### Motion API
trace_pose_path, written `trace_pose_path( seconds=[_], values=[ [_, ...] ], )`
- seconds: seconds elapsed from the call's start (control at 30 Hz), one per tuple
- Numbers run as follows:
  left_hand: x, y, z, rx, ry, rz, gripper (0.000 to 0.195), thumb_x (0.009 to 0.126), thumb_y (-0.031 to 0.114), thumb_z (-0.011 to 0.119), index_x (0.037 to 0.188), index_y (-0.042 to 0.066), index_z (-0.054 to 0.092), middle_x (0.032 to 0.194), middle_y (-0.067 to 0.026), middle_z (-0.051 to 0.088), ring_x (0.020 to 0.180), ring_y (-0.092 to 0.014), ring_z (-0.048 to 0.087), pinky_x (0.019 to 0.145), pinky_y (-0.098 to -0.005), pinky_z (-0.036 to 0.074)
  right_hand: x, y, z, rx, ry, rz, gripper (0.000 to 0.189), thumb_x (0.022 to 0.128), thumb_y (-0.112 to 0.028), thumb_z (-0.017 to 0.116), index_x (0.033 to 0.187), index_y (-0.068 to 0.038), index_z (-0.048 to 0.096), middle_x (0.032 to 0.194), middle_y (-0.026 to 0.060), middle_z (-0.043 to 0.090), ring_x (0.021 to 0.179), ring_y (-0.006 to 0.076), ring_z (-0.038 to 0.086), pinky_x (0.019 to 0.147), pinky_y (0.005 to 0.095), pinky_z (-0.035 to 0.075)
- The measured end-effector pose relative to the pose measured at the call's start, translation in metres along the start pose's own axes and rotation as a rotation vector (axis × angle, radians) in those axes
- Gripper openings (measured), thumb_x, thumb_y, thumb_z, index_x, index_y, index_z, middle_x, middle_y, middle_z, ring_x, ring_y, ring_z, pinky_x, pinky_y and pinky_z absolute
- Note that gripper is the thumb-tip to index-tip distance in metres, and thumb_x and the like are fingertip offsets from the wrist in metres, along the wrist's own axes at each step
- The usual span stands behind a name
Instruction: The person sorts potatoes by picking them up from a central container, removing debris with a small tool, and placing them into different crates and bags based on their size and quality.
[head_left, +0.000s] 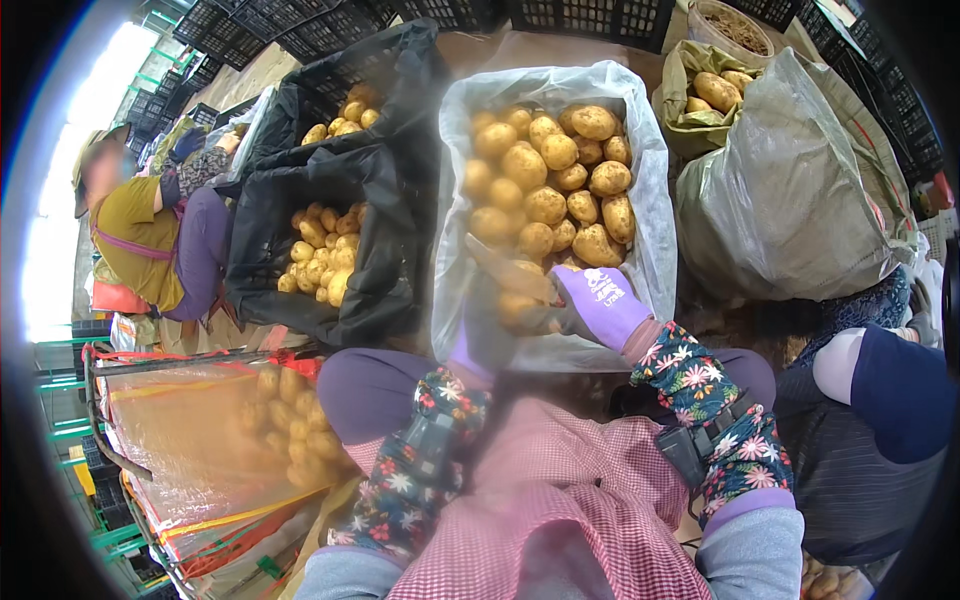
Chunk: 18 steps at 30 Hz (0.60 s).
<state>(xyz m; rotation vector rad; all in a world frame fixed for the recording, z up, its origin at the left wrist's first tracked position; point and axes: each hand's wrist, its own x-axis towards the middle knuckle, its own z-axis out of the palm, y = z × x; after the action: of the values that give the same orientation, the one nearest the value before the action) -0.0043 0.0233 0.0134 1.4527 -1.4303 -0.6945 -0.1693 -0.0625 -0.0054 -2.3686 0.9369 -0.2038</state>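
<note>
Before me is a crate with a pale plastic liner (654, 225), filled with yellow, soil-specked potatoes (545, 204). My right hand (596, 304), in a purple glove with dark grey fingers, is at the crate's near side. Its fingers curl around a potato (519, 306) that looks blurred. Close beside it on the left is my left hand (484, 334), gloved alike, over the near left corner of the liner. A smear across the picture blurs that hand and its fingers, so its grip is unclear. A long tan shape (491, 259) above it is too blurred to name.
Two black-lined crates (397, 247) with potatoes stand left. A large plastic-covered sack (772, 202) and an open sack of potatoes (679, 60) are at right. A clear-topped bag (180, 442) lies lower left. Another person (142, 232) sits far left; someone's knee (896, 390) is close right.
</note>
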Motion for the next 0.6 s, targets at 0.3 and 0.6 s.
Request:
trace_pose_path(
  seconds=[0.3, 0.6],
  values=[
    [-0.001, -0.013, 0.003, -0.250, 0.049, -0.112, 0.041, 0.092, 0.015, 0.066, 0.129, 0.001, 0.055, 0.125, -0.0154, 0.058, 0.109, -0.027, 0.064, 0.084, -0.0368, 0.057, 0.005, -0.008, -0.028, 0.130, -0.041, 0.159, 0.046, 0.081, -0.045, 0.076, 0.097, -0.007, 0.057, 0.086, 0.0118, 0.068, 0.082, 0.0327, 0.069, 0.071, 0.0432, 0.053],
    [-0.006, -0.020, 0.006, 0.141, -0.135, 0.058, 0.045, 0.081, 0.016, 0.077, 0.120, 0.000, 0.061, 0.116, -0.0158, 0.064, 0.107, -0.030, 0.064, 0.088, -0.0389, 0.055, -0.001, -0.002, -0.004, -0.216, 0.139, -0.056, 0.014, 0.087, -0.018, 0.063, 0.096, -0.009, 0.058, 0.077, 0.0106, 0.067, 0.073, 0.0315, 0.069, 0.063, 0.0437, 0.054]
  ],
)
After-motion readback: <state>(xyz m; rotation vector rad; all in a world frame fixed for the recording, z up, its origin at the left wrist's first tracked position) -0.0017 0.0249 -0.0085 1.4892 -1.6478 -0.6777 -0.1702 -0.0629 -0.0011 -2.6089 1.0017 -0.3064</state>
